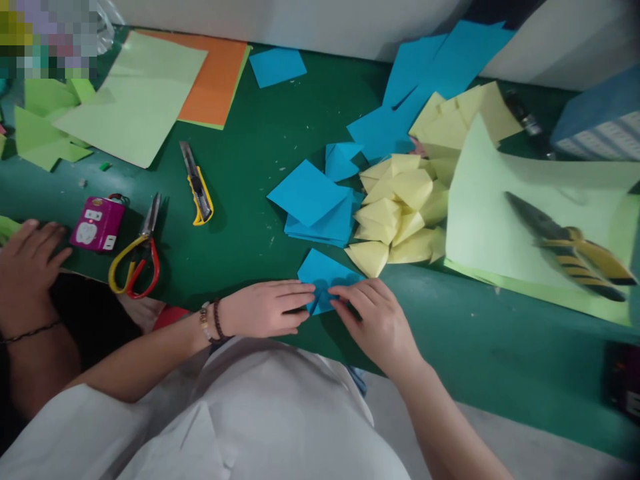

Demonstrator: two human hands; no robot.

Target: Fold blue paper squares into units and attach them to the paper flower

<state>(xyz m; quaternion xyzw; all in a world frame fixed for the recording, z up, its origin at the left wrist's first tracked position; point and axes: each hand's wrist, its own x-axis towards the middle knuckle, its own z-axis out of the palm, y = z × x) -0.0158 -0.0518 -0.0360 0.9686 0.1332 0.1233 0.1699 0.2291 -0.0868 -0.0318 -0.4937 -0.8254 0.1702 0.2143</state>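
Note:
A blue sheet of paper (320, 267) lies at the table's near edge, partly folded. My left hand (273, 308) rests flat with its fingers stretched out, the tips on the paper's left side. Thumb and index finger of my right hand (373, 313) pinch the right part of the same sheet; the fold under the fingers is partly hidden. Just beyond lie a stack of blue paper squares (310, 193) and a folded blue piece (341, 162). To the right of the stack is a pile of folded pale yellow paper pieces (400, 207).
On the left are scissors (137, 257), a yellow utility knife (197, 187) and a purple box with sockets (97, 223). Another person's hand (35, 257) rests at the far left. Pliers (575, 247) lie on light green sheets (490, 220) at right. Blue sheets (425, 73) lie behind.

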